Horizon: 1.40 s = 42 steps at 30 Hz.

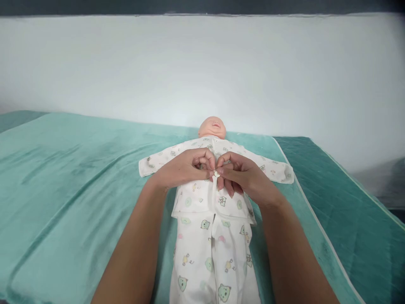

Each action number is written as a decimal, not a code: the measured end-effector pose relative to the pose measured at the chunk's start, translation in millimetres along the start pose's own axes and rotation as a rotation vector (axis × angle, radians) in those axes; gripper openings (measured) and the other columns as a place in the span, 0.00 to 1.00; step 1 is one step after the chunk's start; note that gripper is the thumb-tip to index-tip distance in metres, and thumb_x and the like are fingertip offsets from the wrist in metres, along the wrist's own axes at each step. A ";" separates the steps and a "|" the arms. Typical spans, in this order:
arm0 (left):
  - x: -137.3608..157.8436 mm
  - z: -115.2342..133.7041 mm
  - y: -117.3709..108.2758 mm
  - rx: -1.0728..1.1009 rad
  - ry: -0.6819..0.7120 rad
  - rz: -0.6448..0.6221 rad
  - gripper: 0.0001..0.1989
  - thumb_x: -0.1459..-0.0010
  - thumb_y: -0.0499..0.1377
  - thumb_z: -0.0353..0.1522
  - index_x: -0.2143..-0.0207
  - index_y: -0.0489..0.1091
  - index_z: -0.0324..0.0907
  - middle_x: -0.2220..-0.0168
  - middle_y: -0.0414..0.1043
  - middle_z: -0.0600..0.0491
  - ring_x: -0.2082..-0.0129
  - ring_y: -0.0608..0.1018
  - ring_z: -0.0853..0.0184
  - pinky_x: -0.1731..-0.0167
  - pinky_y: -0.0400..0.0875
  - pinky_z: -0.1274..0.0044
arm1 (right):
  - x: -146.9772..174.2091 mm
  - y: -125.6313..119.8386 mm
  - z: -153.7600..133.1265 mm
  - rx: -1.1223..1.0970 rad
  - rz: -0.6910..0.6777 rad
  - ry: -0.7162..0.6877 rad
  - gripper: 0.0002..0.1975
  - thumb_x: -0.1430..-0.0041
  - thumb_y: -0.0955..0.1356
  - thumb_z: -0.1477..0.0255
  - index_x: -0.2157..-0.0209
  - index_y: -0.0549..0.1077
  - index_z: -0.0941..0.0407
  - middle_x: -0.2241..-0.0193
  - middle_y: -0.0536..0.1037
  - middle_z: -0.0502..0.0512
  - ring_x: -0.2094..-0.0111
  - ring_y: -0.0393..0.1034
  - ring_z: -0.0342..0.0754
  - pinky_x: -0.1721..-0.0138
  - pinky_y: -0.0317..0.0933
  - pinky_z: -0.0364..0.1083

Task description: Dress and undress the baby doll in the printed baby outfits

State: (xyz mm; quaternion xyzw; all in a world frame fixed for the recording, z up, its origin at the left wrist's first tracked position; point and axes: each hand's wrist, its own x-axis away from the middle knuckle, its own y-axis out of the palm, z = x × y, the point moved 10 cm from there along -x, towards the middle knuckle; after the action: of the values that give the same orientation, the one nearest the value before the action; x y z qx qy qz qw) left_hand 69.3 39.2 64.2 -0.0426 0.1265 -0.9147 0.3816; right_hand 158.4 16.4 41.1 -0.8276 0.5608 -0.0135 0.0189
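Note:
A baby doll [212, 126] lies on its back, dressed in a white long-sleeved shirt [193, 200] and matching pants [205, 257] printed with small animals. Over the doll's chest, my left hand [193, 166] pinches the shirt's front edge between thumb and fingertips. My right hand [240, 173] pinches the other side of the front opening, its thumb and index finger at a small pale button [217, 173]. The fingertips of both hands almost meet there. Below them the shirt's front edges hang slightly apart. Whether the button sits in its hole I cannot tell.
Under the doll spreads a light teal blanket [79, 190] with soft folds. A darker teal cover [348, 207] shows to the right, past the blanket's pale edge. Behind the doll's head rises a white wall [202, 67]. The doll's sleeves stretch out to both sides.

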 end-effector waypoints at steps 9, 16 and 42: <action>3.5 1.0 4.5 -0.073 -0.036 -0.042 0.04 0.48 0.61 0.29 0.69 0.68 0.42 0.75 0.67 0.59 0.74 0.67 0.74 0.73 0.59 0.79 | 0.8 -1.8 -0.1 0.005 0.004 -0.008 0.06 0.36 0.66 0.65 0.63 0.67 0.54 0.80 0.76 0.46 0.86 0.62 0.37 0.85 0.47 0.38; 3.3 4.6 7.6 -0.040 0.020 -0.078 0.02 0.45 0.59 0.30 0.70 0.67 0.42 0.76 0.61 0.60 0.75 0.63 0.74 0.74 0.56 0.79 | 2.4 2.1 -1.7 0.055 -0.027 -0.010 0.07 0.33 0.64 0.65 0.63 0.66 0.53 0.79 0.75 0.46 0.84 0.61 0.37 0.83 0.49 0.39; 3.8 5.0 -5.2 0.154 0.132 -0.006 0.02 0.44 0.57 0.28 0.68 0.69 0.42 0.82 0.65 0.59 0.79 0.66 0.73 0.75 0.59 0.77 | 3.4 2.2 -3.4 -0.035 -0.039 -0.041 0.06 0.34 0.65 0.66 0.62 0.69 0.53 0.84 0.68 0.42 0.86 0.55 0.37 0.85 0.47 0.39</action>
State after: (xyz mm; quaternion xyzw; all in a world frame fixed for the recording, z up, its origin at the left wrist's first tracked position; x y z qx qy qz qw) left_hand 64.0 39.1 70.3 0.0468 0.0805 -0.9237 0.3716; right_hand 157.4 12.4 44.4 -0.8387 0.5443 0.0128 0.0158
